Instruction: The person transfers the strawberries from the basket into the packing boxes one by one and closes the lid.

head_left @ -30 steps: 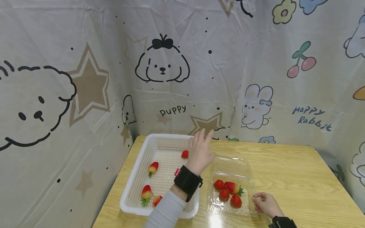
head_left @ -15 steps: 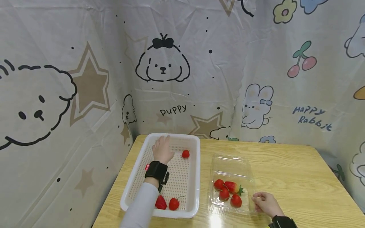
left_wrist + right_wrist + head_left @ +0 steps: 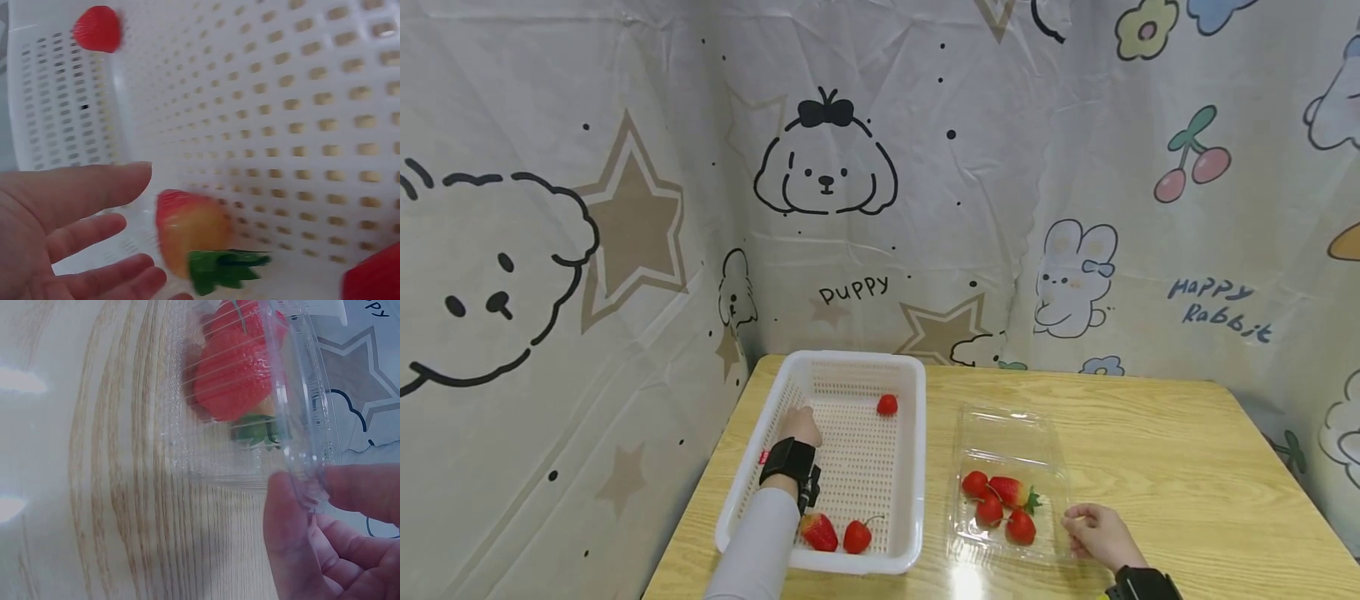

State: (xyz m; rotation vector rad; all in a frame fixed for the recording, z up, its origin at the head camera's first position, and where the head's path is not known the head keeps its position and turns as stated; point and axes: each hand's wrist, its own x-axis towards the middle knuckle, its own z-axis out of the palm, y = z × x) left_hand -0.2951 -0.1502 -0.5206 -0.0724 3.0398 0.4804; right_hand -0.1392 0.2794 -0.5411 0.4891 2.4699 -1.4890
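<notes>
My left hand (image 3: 801,423) reaches into the white perforated basket (image 3: 913,467), near its left wall. In the left wrist view its fingers (image 3: 94,187) lie straight and spread, holding nothing, just left of a pale red strawberry (image 3: 190,228) with green leaves. The basket also holds one strawberry at the far right (image 3: 887,405) and two at the near end (image 3: 818,532). My right hand (image 3: 1077,525) pinches the right rim of an open clear plastic box (image 3: 1007,437) between thumb and finger (image 3: 284,506). Several strawberries (image 3: 1000,500) lie in that box.
Basket and box stand side by side on a light wooden table (image 3: 1150,467). A printed cloth backdrop (image 3: 865,183) walls in the table's far and left sides. Bare tabletop stretches right of the box.
My left hand swung from beside the box to the basket's far rim, then drew back along its left side. My right hand kept its pinch on the box.
</notes>
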